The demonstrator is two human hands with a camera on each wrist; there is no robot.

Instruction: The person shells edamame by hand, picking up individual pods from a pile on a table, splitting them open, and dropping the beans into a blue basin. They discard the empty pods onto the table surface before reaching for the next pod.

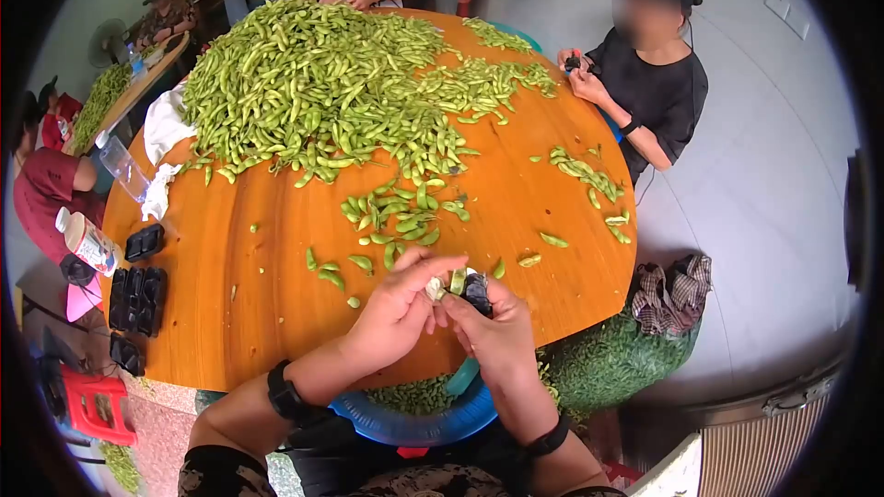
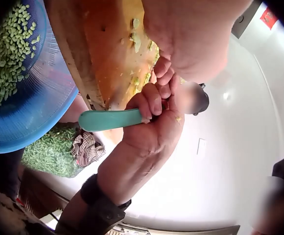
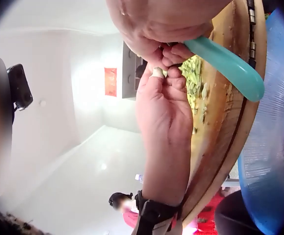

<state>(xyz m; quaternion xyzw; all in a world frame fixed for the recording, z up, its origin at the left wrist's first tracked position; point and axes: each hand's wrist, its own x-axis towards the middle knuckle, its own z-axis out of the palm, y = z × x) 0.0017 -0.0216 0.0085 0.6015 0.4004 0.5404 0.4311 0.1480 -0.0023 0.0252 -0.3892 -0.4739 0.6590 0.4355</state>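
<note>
Close together over the table's front edge, both hands work on a green bean pod (image 1: 458,281). My left hand (image 1: 391,308) pinches it, with a whitish covering on the thumb tip (image 3: 157,72). A tool with a turquoise handle (image 2: 110,120) lies in my right hand (image 1: 500,331), its handle sticking out below the curled fingers; its working end is hidden. Something black (image 1: 476,294) wraps a right fingertip. Beneath the hands, a blue basket (image 1: 391,428) contains shelled green beans (image 2: 7,58). Loose pods (image 1: 396,212) lie just beyond the hands.
A large heap of pods (image 1: 313,83) covers the far side of the round wooden table (image 1: 267,285). Black trays (image 1: 138,299), a white bottle (image 1: 89,239) and a clear bottle (image 1: 122,168) line its left. A full sack (image 1: 626,364) stands right. Other people sit or stand around.
</note>
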